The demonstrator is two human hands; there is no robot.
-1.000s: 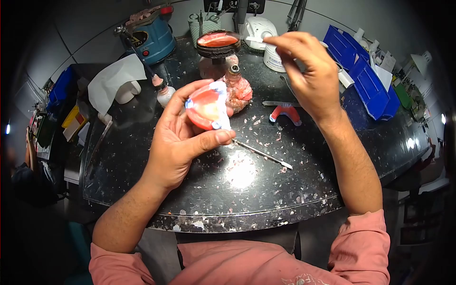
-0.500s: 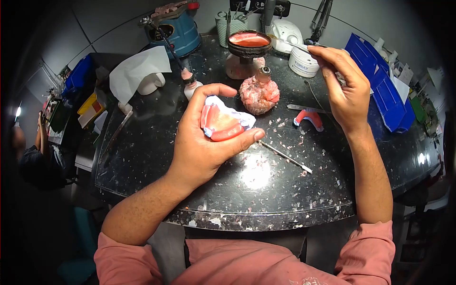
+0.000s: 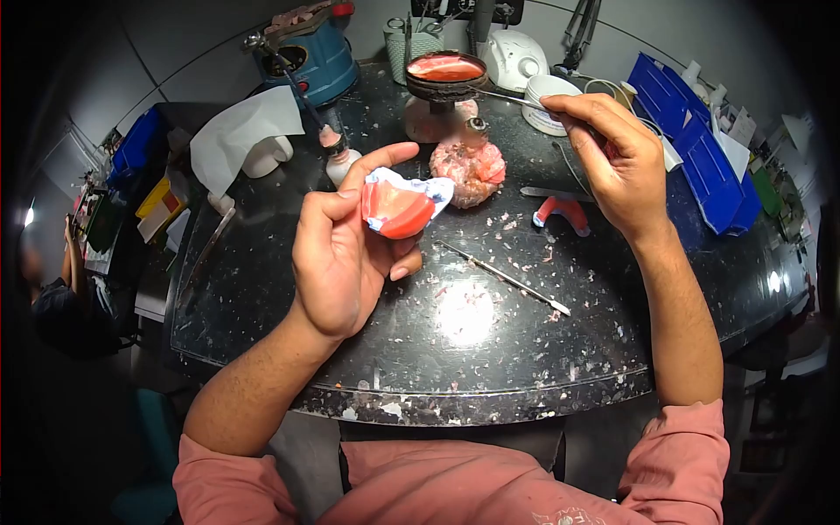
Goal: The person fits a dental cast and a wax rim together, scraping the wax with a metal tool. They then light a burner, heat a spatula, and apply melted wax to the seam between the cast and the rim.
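My left hand point(image 3: 337, 254) holds a dental base with a red wax rim point(image 3: 407, 219) and pale blue-white edges. It is tilted, with its hollow side partly turned to me. My right hand point(image 3: 619, 153) pinches a thin metal wax spatula point(image 3: 512, 97) that points left. The spatula's far end is at the side of a dark round pan point(image 3: 446, 92), which holds melted red wax point(image 3: 446, 67). Below the pan sits a lumpy pink wax-covered burner point(image 3: 468, 172). A smaller red wax arch point(image 3: 564, 210) lies on the bench, left of my right wrist.
A metal instrument point(image 3: 507, 278) lies across the bench point(image 3: 420, 367) among wax crumbs. Behind stand a white tub point(image 3: 547, 122), a blue machine point(image 3: 311, 66) and a tool cup point(image 3: 411, 48). Blue bins point(image 3: 700, 162) flank the right; another person point(image 3: 74, 289) is far left.
My left hand has turned the wax-rimmed base and changed its finger hold. The spatula's end has dropped from the pan's upper rim to its side. The whole view has shifted slightly.
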